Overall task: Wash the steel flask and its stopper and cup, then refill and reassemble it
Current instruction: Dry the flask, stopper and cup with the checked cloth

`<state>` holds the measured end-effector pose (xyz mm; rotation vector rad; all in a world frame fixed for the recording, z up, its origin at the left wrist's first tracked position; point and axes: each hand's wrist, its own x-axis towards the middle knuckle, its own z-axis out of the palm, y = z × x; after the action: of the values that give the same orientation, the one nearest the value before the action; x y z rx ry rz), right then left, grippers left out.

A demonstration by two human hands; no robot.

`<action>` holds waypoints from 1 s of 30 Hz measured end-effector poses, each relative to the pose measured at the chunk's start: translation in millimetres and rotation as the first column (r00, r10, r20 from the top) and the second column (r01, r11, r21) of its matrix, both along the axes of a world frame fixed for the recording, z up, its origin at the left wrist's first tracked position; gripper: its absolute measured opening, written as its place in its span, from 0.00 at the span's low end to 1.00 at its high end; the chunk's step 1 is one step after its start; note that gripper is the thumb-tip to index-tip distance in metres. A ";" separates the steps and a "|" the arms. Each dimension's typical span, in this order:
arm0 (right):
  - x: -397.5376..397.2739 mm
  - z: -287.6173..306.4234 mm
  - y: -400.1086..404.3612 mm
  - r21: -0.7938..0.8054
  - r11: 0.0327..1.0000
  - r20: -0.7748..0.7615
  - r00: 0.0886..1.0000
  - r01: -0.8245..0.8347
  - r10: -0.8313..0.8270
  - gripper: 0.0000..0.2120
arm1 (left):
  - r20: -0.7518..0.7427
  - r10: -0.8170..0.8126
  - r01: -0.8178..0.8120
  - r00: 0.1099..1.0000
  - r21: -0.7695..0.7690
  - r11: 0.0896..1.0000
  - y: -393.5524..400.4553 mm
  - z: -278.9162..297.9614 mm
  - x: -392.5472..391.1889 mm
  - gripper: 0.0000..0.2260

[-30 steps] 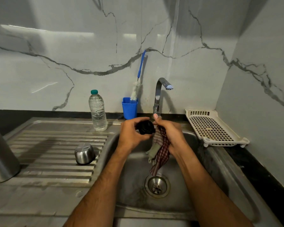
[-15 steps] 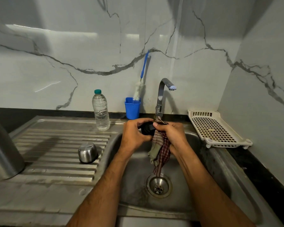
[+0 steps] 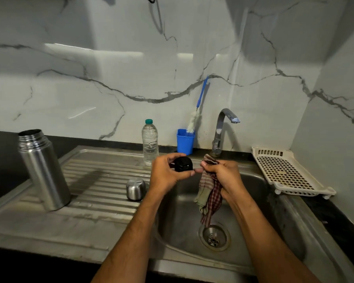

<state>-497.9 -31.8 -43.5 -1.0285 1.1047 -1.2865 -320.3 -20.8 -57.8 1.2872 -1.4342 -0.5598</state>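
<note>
White marble-look wall panels with grey veins [image 3: 110,82] back a stainless steel sink basin [image 3: 253,201] and its ribbed steel draining board [image 3: 94,186], all set into a dark counter. Over the basin, both bare hands are at work. The left hand [image 3: 166,176] has its fingers and thumb curled round the black plastic stopper [image 3: 183,164], holding it up in the air just above the basin's near-left rim. Right beside it, the right hand [image 3: 223,176] is clenched around a red-and-green checked cloth [image 3: 209,195] — the bunched top pokes out above the knuckles and the loose tail hangs down toward the round steel drain strainer [image 3: 214,237]. The cloth sits just off the stopper; whether they touch I cannot tell. Out on the draining board, the tall brushed-steel flask [image 3: 43,170] stands upright with its mouth uncovered, well to the left of the hands. Nearer in, the small domed steel cup [image 3: 135,189] rests mouth-down on the ribs, just beside the left wrist. Along the back edge — a clear plastic water bottle with a green cap [image 3: 150,139], then a blue plastic tumbler [image 3: 185,142] holding a blue-handled bottle brush with white bristles [image 3: 196,111] that leans on the wall, then the curved chrome tap [image 3: 221,129]. On the right counter sits a white perforated plastic tray [image 3: 284,172].
</note>
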 end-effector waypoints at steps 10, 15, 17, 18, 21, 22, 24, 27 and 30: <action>66.6 39.5 22.9 -0.076 0.993 0.008 0.996 -0.086 0.086 0.07 | 0.058 0.220 -0.221 0.974 0.007 0.975 51.3 7.0 110.9 0.26; 99.0 47.2 30.7 -0.097 0.988 0.003 0.993 -0.119 0.120 0.03 | 0.128 0.316 -0.325 0.940 0.060 0.944 68.5 -4.7 160.2 0.25; 108.0 47.1 33.2 -0.094 0.987 -0.012 0.991 -0.133 0.133 0.03 | 0.140 0.335 -0.348 0.932 0.079 0.934 72.8 -9.4 174.1 0.25; 112.1 47.5 35.1 -0.090 0.986 -0.012 0.990 -0.140 0.140 0.04 | 0.144 0.342 -0.356 0.929 0.087 0.930 74.8 -11.1 179.9 0.25; 121.9 48.6 41.1 -0.088 0.983 -0.020 0.987 -0.159 0.158 0.05 | 0.159 0.357 -0.378 0.920 0.132 0.916 77.5 -17.0 193.6 0.24; 124.0 48.8 43.1 -0.088 0.982 -0.031 0.986 -0.166 0.164 0.05 | 0.166 0.357 -0.381 0.919 0.147 0.913 77.1 -19.5 196.3 0.25; 127.5 48.1 45.0 -0.081 0.981 -0.045 0.984 -0.176 0.172 0.05 | 0.184 0.356 -0.385 0.916 0.166 0.908 75.0 -25.6 201.1 0.25; 129.5 47.1 45.1 -0.067 0.980 -0.047 0.982 -0.186 0.183 0.07 | 0.199 0.350 -0.385 0.915 0.179 0.905 72.7 -32.9 203.9 0.25; 130.4 46.0 45.1 -0.061 0.981 -0.044 0.983 -0.183 0.181 0.08 | 0.232 0.342 -0.386 0.911 0.179 0.905 70.8 -38.9 206.6 0.26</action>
<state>-367.5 13.3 2.5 -1.1795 0.9783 -1.1664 -113.7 49.9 -96.8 1.7850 -1.2638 -0.3507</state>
